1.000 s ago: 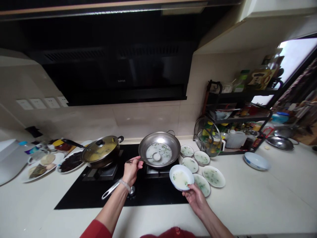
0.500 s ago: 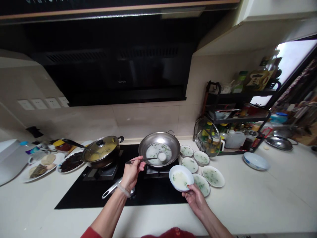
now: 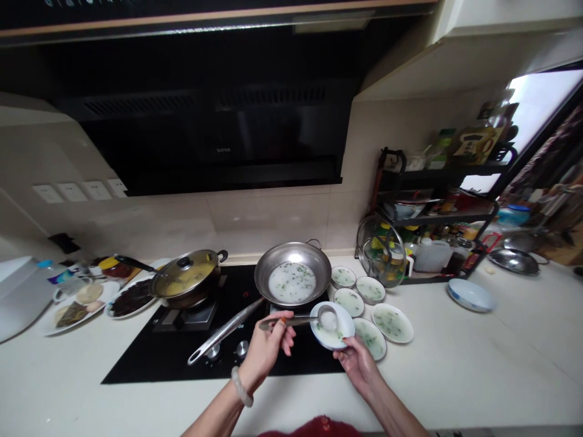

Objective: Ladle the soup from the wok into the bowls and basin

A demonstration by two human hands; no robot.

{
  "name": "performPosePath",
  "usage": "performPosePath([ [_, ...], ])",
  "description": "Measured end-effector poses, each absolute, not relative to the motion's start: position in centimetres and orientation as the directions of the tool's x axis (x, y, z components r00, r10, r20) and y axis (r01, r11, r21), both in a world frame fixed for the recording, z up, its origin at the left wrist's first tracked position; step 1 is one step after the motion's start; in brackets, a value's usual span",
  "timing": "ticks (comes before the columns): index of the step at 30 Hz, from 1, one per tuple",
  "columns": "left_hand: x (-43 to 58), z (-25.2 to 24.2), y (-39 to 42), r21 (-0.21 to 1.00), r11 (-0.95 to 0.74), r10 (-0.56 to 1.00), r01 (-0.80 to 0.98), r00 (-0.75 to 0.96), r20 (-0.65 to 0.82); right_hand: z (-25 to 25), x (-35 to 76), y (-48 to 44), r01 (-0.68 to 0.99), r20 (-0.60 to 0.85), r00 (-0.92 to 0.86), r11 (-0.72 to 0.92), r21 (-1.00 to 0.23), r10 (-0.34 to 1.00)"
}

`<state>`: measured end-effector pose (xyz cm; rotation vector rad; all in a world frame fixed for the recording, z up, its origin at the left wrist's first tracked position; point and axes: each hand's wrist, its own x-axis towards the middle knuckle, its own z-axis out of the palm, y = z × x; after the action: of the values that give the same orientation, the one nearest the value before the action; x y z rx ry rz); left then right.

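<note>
My left hand [image 3: 268, 344] is closed around the handle of a metal ladle [image 3: 298, 320], whose scoop sits over a blue-and-white bowl. That bowl [image 3: 319, 340] holds milky soup with green bits, and my right hand [image 3: 357, 362] grips its lower right rim, thumb on the edge. Behind them a steel wok [image 3: 263, 276] with the same pale soup rests on the right burner, its long handle pointing to the front left. Several filled bowls stand right of the wok, among them one oval bowl [image 3: 392, 323] and one partly hidden behind the held bowl.
A lidded pan [image 3: 184, 278] stands on the left burner. Plates of food, one with a dark dish [image 3: 132, 297], lie farther left. Right are a glass lid [image 3: 381, 250] leaning on a black spice rack [image 3: 449, 218] and a blue-and-white bowl [image 3: 471, 296]. A range hood [image 3: 218, 139] hangs above.
My left hand has carried the ladle right and toward me, from inside the wok to over the held bowl. The right hand and bowl have barely shifted.
</note>
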<state>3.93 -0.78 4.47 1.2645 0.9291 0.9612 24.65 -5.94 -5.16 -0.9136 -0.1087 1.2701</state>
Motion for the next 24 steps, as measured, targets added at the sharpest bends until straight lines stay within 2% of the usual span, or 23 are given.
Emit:
performPosePath([
  [5, 3.5, 4.0, -2.0, 0.957, -0.265, 0.830, 0.115, 0.533, 0.166, -5.8, 24.8, -5.8, -0.773, -0.407, 0.349, 0.014, -0.635, 0.844],
  [8, 3.0, 4.2, -2.3, 0.881, -0.449, 0.740, 0.147, 0.614, 0.274, -6.0, 24.9, -5.6, -0.775, -0.411, 0.350, 0.015, -0.631, 0.842],
  [10, 2.9, 4.3, -2.2, 0.857, -0.495, 0.708, 0.145, 0.639, 0.301, -6.0, 25.0, -5.6, -0.776, -0.412, 0.348, 0.012, -0.630, 0.842],
  [12, 2.9, 4.2, -2.1, 0.869, -0.476, 0.712, 0.138, 0.641, 0.288, -5.8, 25.0, -5.6, -0.778, -0.416, 0.343, 0.007, -0.629, 0.842],
  [15, 3.1, 3.9, -1.7, 0.930, -0.352, 0.782, 0.109, 0.579, 0.228, -5.5, 24.9, -5.5, -0.780, -0.421, 0.341, 0.003, -0.626, 0.841],
  [20, 3.1, 3.6, -0.3, 0.996, -0.076, 0.921, -0.044, 0.380, 0.087, -5.3, 24.9, -5.5, -0.777, -0.424, 0.335, -0.008, -0.629, 0.841],
  [24, 2.2, 3.7, 1.6, 0.982, 0.002, 0.979, -0.189, 0.199, 0.036, -5.3, 24.8, -5.7, -0.776, -0.437, 0.336, -0.019, -0.631, 0.834],
])
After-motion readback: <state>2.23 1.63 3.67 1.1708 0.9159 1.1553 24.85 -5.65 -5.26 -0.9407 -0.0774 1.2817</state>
